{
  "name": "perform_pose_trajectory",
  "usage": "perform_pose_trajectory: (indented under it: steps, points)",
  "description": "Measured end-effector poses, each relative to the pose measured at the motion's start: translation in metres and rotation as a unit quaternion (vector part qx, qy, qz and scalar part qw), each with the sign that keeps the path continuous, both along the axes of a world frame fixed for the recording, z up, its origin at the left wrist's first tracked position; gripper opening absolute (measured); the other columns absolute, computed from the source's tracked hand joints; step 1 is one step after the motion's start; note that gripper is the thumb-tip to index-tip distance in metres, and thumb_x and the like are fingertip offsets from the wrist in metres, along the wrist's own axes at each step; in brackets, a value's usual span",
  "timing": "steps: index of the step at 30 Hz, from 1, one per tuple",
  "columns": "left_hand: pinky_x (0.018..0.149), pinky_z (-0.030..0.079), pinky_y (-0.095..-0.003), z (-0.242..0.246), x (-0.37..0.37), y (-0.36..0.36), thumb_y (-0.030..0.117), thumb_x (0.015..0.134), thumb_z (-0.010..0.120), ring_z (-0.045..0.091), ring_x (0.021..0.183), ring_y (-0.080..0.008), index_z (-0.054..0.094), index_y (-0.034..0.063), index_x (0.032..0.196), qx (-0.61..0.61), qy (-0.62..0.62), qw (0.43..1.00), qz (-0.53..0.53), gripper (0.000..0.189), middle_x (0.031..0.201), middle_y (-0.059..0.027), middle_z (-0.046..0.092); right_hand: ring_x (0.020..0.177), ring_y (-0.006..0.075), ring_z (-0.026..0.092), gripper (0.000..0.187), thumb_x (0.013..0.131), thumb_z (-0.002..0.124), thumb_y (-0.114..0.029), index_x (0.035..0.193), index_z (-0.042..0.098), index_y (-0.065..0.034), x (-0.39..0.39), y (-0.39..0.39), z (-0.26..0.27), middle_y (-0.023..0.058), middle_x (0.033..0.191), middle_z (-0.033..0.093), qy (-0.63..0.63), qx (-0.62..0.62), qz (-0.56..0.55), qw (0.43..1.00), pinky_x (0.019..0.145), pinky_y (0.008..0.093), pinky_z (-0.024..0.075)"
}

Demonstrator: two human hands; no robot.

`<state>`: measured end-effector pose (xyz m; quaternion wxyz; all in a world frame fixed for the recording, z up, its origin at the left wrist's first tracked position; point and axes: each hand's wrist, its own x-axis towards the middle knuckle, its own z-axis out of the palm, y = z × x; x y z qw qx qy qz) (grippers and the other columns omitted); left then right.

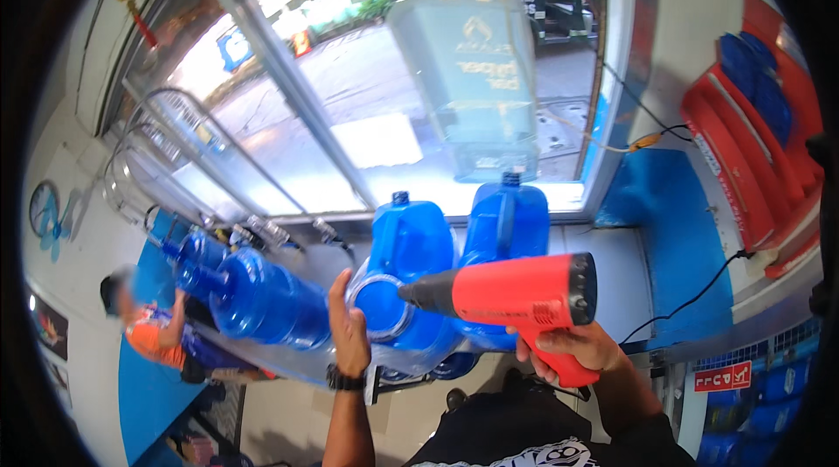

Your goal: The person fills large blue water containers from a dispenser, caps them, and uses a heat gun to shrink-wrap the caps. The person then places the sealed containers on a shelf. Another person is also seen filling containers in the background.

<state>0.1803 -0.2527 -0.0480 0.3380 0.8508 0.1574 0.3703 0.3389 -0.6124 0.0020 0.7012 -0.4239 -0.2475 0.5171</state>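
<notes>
My right hand is closed round the handle of a red heat gun, whose black nozzle points left at the round cap of a blue plastic water jug. Clear plastic film seems to lie around that cap. Beside the cap, on its left, my left hand is raised with fingers up and holds nothing; whether it touches the jug I cannot tell. A second blue jug stands to the right, partly hidden behind the heat gun.
Large round blue water bottles stand at the left, near metal filling taps. Further left is another person in an orange top. A glass window lies beyond the counter. A black cord runs at the right, below red plastic racks.
</notes>
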Motion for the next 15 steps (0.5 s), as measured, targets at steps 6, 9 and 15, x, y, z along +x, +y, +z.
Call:
perform_pose_trajectory:
  steps: [6,9,15]
  points:
    - [0.117,0.036,-0.0574,0.016,0.017,-0.039,0.058,0.079,0.087,0.045,0.143,-0.0477,0.057,0.0095,0.149,0.226,0.257,0.937,0.068,0.09,0.153,-0.0261,0.049,0.069,0.016,0.066,0.039,0.097,0.073,-0.023,0.126,0.062,0.0015,-0.003,-0.091,-0.033,0.0109,0.093,0.069,-0.077,0.004,-0.23,0.97,0.06,0.0311,0.0549]
    - [0.112,0.039,-0.0565,0.013,0.026,-0.041,0.054,0.076,0.089,0.048,0.138,-0.0459,0.058,0.0096,0.148,0.273,0.265,0.922,0.068,0.09,0.15,-0.0258,0.05,0.075,0.0197,0.07,0.025,0.093,0.077,-0.015,0.113,0.067,-0.0021,-0.002,-0.122,-0.064,0.0086,0.091,0.071,-0.148,-0.071,-0.356,0.92,0.069,0.0369,0.0581]
    - [0.106,0.041,-0.056,0.02,0.018,-0.006,0.057,0.076,0.088,0.05,0.133,-0.0455,0.06,0.0101,0.146,0.303,0.231,0.92,-0.097,0.089,0.147,-0.0254,0.051,0.09,0.036,0.077,0.027,0.087,0.077,-0.011,0.111,0.068,-0.0012,0.03,-0.121,-0.154,0.0198,0.095,0.076,-0.389,-0.303,-0.447,0.746,0.083,0.0418,0.0588]
